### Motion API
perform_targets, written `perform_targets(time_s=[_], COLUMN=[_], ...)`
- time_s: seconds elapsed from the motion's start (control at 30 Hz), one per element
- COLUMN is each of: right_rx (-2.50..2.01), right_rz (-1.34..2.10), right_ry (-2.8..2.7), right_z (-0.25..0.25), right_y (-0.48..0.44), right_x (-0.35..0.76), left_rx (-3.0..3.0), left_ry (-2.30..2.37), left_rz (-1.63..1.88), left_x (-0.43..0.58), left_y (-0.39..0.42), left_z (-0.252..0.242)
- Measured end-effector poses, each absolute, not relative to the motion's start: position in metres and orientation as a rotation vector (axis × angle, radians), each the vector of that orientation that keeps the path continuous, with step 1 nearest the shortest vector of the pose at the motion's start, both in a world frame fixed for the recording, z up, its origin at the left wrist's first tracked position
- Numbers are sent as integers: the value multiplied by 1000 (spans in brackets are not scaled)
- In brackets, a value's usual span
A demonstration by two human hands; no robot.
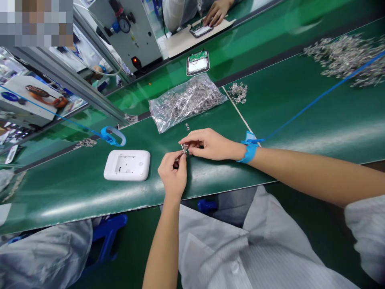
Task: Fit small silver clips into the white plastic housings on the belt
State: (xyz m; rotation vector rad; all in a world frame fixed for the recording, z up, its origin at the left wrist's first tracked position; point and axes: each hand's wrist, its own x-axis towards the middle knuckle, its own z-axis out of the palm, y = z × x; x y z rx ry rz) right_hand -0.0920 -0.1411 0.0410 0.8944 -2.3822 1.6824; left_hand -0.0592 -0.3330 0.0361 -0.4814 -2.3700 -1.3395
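My left hand is closed in a pinch on small shiny metal pieces, just above the green work surface. My right hand, a blue strap round its wrist, meets it from the right, thumb and fingers closed at the same pieces. Their exact shape is too small to make out. Left of my hands lies a white plastic housing with a recessed rectangular compartment facing up. Beyond my hands rests a clear plastic bag full of similar small metal pieces. A few loose ones lie between bag and hands.
A large heap of metal pieces spreads at the right, with a small pile beside the bag. A blue cord runs from my wrist strap. Behind stands an opened device; across the line, a co-worker's hand works on another.
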Motion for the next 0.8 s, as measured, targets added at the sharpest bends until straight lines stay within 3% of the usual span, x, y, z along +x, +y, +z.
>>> perform_targets(time_s=[0.17,0.53,0.8], right_rx=[873,934,974], right_rz=[1726,1410,1544], right_ry=[-2406,-2328,-2310], right_z=[44,42,43], right_y=[-143,-145,-146], right_x=[-90,-89,-86], left_rx=[-495,-616,-552], left_ry=[-2378,-2376,-2297], left_rz=[-1359,-1363,-1535], left_x=[-60,-61,-64], left_y=[-334,-331,-338], left_z=[33,36,29])
